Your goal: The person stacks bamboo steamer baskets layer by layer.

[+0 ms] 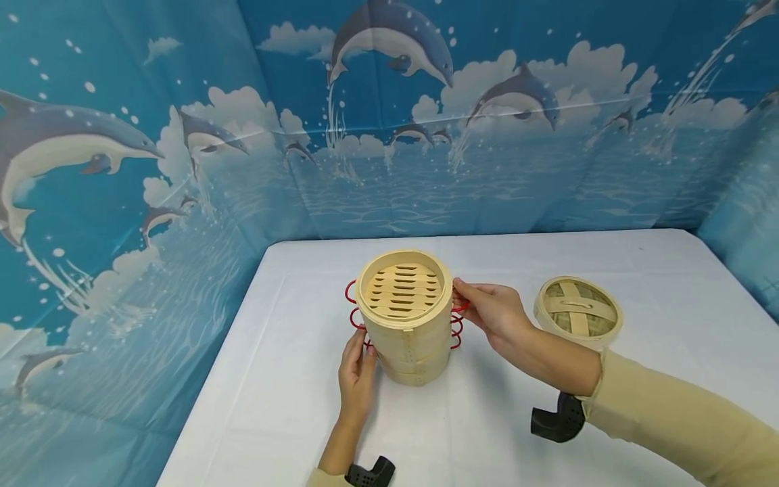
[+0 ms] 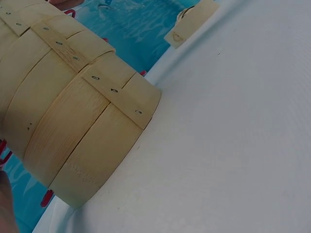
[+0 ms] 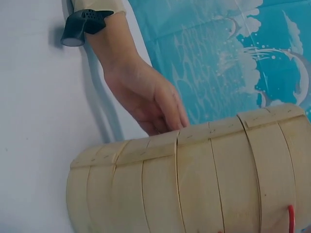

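Note:
A tall stack of round bamboo steamer baskets (image 1: 409, 352) stands upright on the white table, its slatted top tier open to view. Red loop handles (image 1: 350, 291) stick out on both sides. My right hand (image 1: 496, 314) pinches a handle at the upper right, by the top basket. Low on the left side, my left hand (image 1: 356, 379) holds the stack near a lower red handle, thumb toward the front; its fingertips are partly hidden. The left wrist view shows the stapled, overlapping bamboo bands (image 2: 97, 107). In the right wrist view the left hand (image 3: 146, 97) touches the stack's side.
A round bamboo lid (image 1: 578, 308) with a woven top and strap handle lies on the table right of the stack, beyond my right forearm. White cloth (image 1: 274, 379) covers the table. A blue dolphin-print curtain (image 1: 389, 182) hangs behind and to the sides.

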Motion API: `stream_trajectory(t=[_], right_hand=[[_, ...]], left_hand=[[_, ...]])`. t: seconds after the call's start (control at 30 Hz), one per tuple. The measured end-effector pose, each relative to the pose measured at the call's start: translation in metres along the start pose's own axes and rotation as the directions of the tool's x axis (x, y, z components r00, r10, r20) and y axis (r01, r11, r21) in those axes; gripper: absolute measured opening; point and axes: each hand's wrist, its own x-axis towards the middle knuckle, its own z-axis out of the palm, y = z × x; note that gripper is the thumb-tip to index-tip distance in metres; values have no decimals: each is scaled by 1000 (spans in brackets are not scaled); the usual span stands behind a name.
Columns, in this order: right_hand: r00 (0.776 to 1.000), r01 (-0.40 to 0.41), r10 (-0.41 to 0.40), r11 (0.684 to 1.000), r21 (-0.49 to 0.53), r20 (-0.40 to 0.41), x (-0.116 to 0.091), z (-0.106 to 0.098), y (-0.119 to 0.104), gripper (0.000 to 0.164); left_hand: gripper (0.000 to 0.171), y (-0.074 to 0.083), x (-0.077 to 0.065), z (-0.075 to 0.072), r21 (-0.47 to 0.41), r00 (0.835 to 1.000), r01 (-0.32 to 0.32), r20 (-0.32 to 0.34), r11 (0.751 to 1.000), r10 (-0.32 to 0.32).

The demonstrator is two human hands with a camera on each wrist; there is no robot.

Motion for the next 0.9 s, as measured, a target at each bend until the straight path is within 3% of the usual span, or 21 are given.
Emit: stream_trajectory(t=[0.23,0.3,0.53,0.7,0.8,0.83,0.9], right_hand=[[995,-97,96,995,32,42,15,-30,-7,59],[990,-135,133,990,48,47,21,-44,-10,54],[967,-233,210,958,167,143,44,-114,-15,3],[975,-193,168,966,171,148,55,-166,-7,17],[985,-157,147,980,120,86,60,-192,-1,19],[989,-139,135,988,67,57,61,-199,1,16],[997,-71,70,987,-143,-17,62,-210,5,6]], left_hand=[[37,0,-1,-1,23,1000,6,5,1000,-6],[37,0,-1,-1,22,1000,6,3,1000,-6],[36,0,-1,-1,3,1000,7,3,1000,-7],[36,-1,-3,0,-18,1000,14,2,1000,-14],[37,-1,-3,0,-15,1000,18,6,1000,-18],[37,-1,-3,0,-15,1000,19,7,1000,-19],[37,-2,-3,0,-11,1000,20,10,1000,-20]])
